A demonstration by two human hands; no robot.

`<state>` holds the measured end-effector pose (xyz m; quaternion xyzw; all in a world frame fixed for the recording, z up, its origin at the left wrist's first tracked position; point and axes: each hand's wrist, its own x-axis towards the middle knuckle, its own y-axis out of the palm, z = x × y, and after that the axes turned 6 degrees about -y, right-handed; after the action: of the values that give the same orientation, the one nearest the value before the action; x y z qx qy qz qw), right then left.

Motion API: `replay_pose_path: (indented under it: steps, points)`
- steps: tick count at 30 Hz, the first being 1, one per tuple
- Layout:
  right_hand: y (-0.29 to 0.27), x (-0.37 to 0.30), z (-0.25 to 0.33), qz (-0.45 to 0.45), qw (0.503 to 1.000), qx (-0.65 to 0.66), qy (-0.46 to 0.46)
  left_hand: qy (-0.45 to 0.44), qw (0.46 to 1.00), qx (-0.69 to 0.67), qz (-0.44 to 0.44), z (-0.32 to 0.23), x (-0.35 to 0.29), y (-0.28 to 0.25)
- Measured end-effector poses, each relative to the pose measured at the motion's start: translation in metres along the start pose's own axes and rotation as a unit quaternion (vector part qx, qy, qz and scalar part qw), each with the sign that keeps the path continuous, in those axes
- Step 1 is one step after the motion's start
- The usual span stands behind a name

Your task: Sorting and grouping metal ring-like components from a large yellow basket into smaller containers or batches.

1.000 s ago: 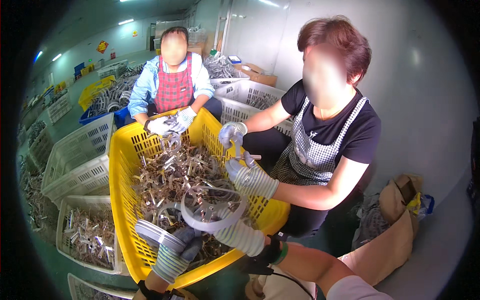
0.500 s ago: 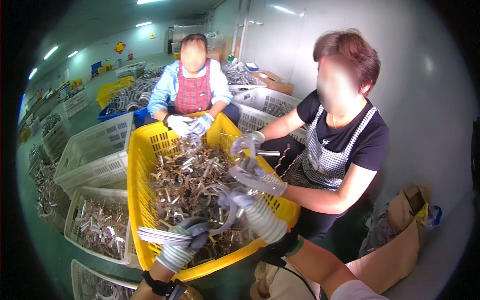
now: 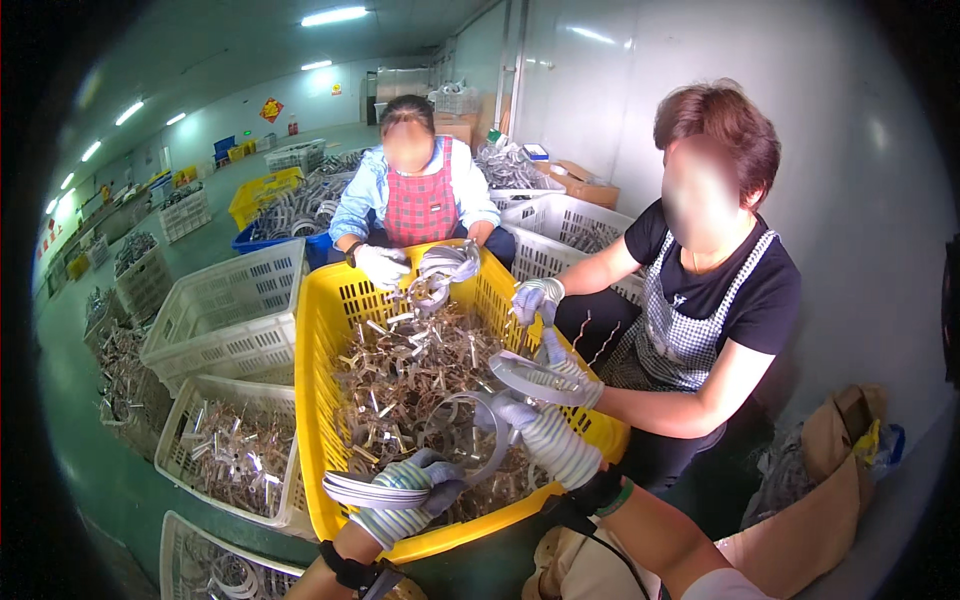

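The left hand (image 3: 408, 490), in a striped work glove, is closed around a stack of clamps (image 3: 372, 490): thin, flat, grey metal bands nested into one bundle. The bundle lies roughly level, its long axis running left to right, and it sticks out to the left of the fist over the near wall of the yellow crate (image 3: 318, 400).

The right hand (image 3: 535, 430), gloved the same way, is curled on a single band (image 3: 468, 430), a loose, open metal loop that curves leftward from the fingers and hangs just above the heap inside the crate. How tightly the fingers pinch it cannot be told.

The heap (image 3: 410, 370) is a tangle of shiny bands and small bright fittings that fills the crate's floor.

A person in a checked apron sits to the right, with one gloved hand (image 3: 535, 298) raised at the crate's rim and the other (image 3: 560, 370) holding a bundle of bands over the crate. A person in a red plaid apron sits at the far end, gloved hands (image 3: 385, 265) working on a coil of bands.

White crates (image 3: 225, 315) stand to the left on a green floor (image 3: 90, 470), some holding more metal parts. A brown bag (image 3: 830, 490) sits at the right by a pale wall. Strip lights run along the ceiling of a long workshop.
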<state>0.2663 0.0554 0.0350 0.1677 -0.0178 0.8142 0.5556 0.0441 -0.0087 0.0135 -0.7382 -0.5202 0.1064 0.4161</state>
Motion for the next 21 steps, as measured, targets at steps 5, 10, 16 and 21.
replay_pose_path:
  steps: [5, 10, 16, 21]
  points:
    - [-0.02, 0.023, -0.017, -0.087, 0.58, 0.727, 0.356, -0.016, 0.98, -0.153, -0.128, 0.022, -0.001, 0.019]
    - [-0.037, 0.03, -0.032, 0.029, 0.997, 0.033, 0.071, -0.085, 0.945, -0.219, -0.229, 0.033, 0.001, 0.015]
    - [-0.049, 0.029, -0.048, 0.146, 0.986, 0.056, 0.059, -0.172, 0.871, -0.368, -0.276, 0.03, 0.01, -0.011]
    - [-0.021, 0.021, 0.01, 0.195, 0.965, -0.171, 0.038, -0.158, 0.817, -0.472, -0.291, 0.018, 0.01, -0.022]
